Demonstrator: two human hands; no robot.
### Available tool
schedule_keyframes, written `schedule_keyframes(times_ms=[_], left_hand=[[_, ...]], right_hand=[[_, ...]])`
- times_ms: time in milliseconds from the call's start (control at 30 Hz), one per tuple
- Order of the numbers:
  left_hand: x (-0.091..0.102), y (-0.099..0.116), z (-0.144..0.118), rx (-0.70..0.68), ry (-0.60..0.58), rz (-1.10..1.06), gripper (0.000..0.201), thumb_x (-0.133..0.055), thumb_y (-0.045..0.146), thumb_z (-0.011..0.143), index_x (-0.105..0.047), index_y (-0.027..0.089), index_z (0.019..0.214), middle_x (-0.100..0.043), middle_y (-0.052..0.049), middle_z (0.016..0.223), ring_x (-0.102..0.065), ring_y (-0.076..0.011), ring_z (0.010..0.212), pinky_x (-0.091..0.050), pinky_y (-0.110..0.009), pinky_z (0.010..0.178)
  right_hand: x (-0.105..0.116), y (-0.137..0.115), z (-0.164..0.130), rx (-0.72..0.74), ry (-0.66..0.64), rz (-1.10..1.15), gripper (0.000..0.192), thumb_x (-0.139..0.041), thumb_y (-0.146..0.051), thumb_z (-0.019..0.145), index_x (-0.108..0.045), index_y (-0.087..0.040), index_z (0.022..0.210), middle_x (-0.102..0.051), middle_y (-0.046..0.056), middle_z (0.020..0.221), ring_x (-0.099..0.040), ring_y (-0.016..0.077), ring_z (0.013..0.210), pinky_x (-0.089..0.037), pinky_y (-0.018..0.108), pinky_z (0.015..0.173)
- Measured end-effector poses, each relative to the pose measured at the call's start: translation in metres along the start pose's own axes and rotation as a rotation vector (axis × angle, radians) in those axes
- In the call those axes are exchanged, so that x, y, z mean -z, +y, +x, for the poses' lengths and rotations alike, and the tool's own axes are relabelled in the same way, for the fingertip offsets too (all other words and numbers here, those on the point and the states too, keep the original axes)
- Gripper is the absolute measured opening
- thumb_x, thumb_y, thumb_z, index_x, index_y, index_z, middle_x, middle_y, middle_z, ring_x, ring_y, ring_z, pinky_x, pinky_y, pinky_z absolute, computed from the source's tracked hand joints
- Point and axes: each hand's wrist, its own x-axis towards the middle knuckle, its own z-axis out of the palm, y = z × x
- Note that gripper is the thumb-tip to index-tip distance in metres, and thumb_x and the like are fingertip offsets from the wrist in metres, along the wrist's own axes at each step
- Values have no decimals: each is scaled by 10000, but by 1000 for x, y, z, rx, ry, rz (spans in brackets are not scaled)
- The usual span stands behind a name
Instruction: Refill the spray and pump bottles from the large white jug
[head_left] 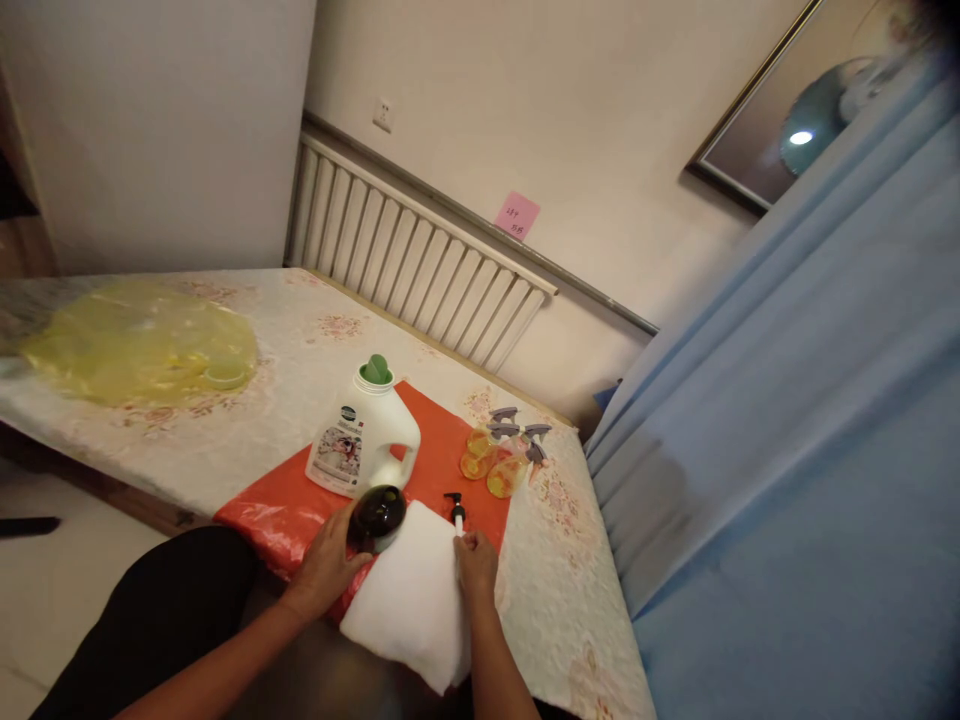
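Note:
My left hand [328, 562] is wrapped round a dark, glossy bottle [379, 514], which tilts over the red plastic sheet [450, 425]. In my right hand [477, 565] the fingers pinch a pump dispenser [456, 508] with a black head and a white stem. A white cloth [412, 595] lies between my two hands and hangs over the near edge. Just behind the bottle stands a big white jug [367, 435] with a handle, a label and a green piece in its mouth.
Spray bottles [495, 460] with grey triggers and orange-yellow contents stand right of the jug. A yellow plastic bag [150, 340] lies far left on the flowered tablecloth [330, 325]. Behind the table is a radiator [420, 245]; a blue curtain [787, 420] hangs along the right.

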Motion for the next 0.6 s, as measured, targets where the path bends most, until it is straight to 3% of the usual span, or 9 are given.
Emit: schedule_keyframes(times_ms=[67, 133, 233, 600], left_hand=[[0, 0, 0, -4, -1, -3, 714, -667, 239, 684, -414, 193, 1350, -568, -114, 1321, -523, -318, 1265, -400, -493, 1092], [-1, -1, 0, -8, 0, -3, 724, -672, 237, 684, -405, 190, 1356, -559, -120, 1330, -518, -319, 1269, -398, -497, 1094], [-2, -4, 0, -17, 0, 2, 728, -671, 238, 691, -398, 173, 1362, -544, -136, 1342, -506, -322, 1278, -390, -498, 1102], [-1, -2, 2, -27, -34, 16, 732, -663, 228, 699, -379, 163, 1371, -530, -142, 1347, -483, -321, 1297, -386, -494, 1107]], right_hand=[[0, 1, 1, -32, -50, -3, 141, -640, -286, 794, -621, -191, 691, -633, -31, 648, -585, 152, 609, -459, 258, 597], [1, 1, 3, -60, -100, -3, 168, -630, -322, 884, -663, -160, 909, -681, 15, 877, -640, 167, 756, -530, 308, 700], [3, 0, 6, -92, -156, 1, 305, -587, -348, 946, -588, -167, 1192, -616, 77, 1196, -638, 217, 997, -555, 413, 844], [9, -2, 8, -145, -194, 77, 304, -583, -343, 947, -586, -185, 1207, -603, 82, 1233, -628, 224, 1030, -548, 422, 869]])
